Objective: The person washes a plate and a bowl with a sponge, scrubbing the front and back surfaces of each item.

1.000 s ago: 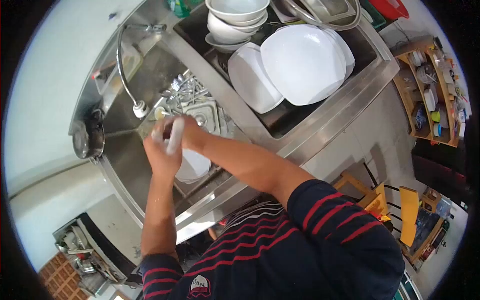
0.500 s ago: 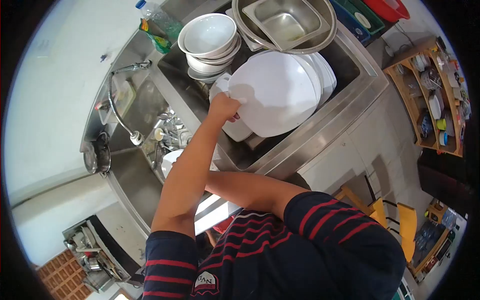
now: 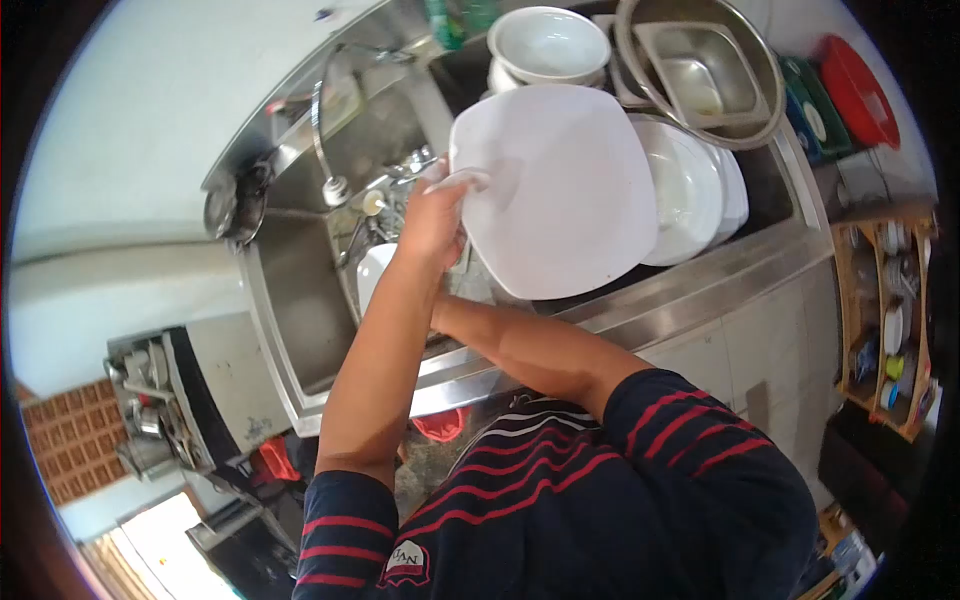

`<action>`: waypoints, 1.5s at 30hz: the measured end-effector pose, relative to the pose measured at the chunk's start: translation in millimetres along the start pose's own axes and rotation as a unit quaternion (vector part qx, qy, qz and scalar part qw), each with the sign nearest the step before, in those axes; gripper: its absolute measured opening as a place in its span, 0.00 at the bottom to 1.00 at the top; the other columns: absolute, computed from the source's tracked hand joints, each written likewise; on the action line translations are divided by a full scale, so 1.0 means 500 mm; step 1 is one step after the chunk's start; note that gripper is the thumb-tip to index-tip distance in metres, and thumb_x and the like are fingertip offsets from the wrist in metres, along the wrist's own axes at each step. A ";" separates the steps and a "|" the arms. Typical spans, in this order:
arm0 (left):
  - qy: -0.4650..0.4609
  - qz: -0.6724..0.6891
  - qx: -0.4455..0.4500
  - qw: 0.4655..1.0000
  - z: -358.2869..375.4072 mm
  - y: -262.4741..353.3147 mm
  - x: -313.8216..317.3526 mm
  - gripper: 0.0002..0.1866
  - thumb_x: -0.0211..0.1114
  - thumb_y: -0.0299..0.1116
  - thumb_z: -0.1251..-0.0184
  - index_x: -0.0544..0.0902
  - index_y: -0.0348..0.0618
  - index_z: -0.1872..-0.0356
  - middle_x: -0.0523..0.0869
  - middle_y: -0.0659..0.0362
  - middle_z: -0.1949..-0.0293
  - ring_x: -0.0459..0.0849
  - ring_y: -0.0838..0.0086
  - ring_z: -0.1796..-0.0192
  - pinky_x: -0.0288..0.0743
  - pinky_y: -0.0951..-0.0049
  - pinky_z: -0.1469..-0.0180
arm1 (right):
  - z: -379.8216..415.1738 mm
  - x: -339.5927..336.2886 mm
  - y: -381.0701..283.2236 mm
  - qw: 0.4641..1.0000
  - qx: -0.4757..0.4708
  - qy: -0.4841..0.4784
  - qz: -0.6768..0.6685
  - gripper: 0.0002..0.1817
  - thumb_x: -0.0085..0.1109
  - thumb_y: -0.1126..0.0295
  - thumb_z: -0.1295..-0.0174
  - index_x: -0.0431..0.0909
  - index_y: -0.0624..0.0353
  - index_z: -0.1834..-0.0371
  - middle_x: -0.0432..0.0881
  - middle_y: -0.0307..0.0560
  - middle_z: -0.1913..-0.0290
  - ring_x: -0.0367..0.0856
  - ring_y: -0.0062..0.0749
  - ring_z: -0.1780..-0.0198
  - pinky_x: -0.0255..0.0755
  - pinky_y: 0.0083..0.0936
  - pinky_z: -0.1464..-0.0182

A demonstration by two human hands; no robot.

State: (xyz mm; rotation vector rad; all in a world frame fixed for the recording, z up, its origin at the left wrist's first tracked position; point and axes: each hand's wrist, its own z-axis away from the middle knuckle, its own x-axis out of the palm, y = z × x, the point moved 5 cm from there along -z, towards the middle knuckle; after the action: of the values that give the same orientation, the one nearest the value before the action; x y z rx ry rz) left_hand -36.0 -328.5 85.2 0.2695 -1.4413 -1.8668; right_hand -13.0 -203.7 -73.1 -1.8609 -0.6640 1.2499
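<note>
My left hand (image 3: 432, 215) is shut on the edge of a large white square plate (image 3: 570, 190), held tilted above the right sink basin. Behind it, more white plates (image 3: 695, 190) lean in a stack. My right forearm (image 3: 510, 340) reaches under my left arm toward the left basin (image 3: 295, 300); the right hand itself is hidden behind that arm. A white dish (image 3: 372, 275) lies in the left basin beside my left wrist.
Stacked white bowls (image 3: 545, 45) and a metal basin holding a steel tray (image 3: 700, 70) stand behind the plates. A flexible faucet (image 3: 325, 130) hangs over the sink with cutlery (image 3: 400, 170) near it. A red lid (image 3: 858, 85) lies at the far right, above a wooden shelf (image 3: 890, 330).
Both hands were together over the left basin; my left hand then reached to the stacked plates, took the top white plate and has lifted it up toward the left basin.
</note>
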 end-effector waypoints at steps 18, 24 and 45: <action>0.351 0.132 0.099 0.922 0.353 -0.033 -0.736 0.21 0.55 0.30 0.36 0.73 0.34 0.42 0.82 0.49 0.52 0.83 0.61 0.51 0.77 0.63 0.49 | -0.053 -0.113 0.094 0.966 0.250 -0.011 -0.065 0.24 0.68 0.57 0.48 0.82 0.59 0.51 0.86 0.49 0.56 0.85 0.38 0.56 0.76 0.29 0.52; 0.279 -0.015 0.039 0.959 0.229 -0.036 -0.799 0.18 0.59 0.35 0.33 0.78 0.32 0.47 0.84 0.52 0.56 0.83 0.70 0.55 0.74 0.71 0.52 | -0.110 -0.035 -0.127 0.995 0.083 -0.039 -0.031 0.20 0.70 0.63 0.45 0.80 0.62 0.52 0.85 0.43 0.61 0.80 0.23 0.60 0.74 0.22 0.55; 0.156 0.052 -0.052 0.985 0.114 -0.107 -0.727 0.31 0.60 0.35 0.32 0.63 0.31 0.32 0.81 0.48 0.50 0.82 0.67 0.54 0.76 0.69 0.53 | -0.137 -0.061 -0.138 0.988 0.003 0.074 0.134 0.25 0.72 0.62 0.51 0.78 0.59 0.50 0.77 0.54 0.48 0.77 0.50 0.46 0.73 0.37 0.45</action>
State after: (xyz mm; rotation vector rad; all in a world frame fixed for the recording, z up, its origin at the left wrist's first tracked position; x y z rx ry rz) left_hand 161.9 -40.0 -40.9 0.4077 -1.1224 -1.7200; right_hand 39.3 -210.3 14.1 -2.0658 -0.3370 1.2619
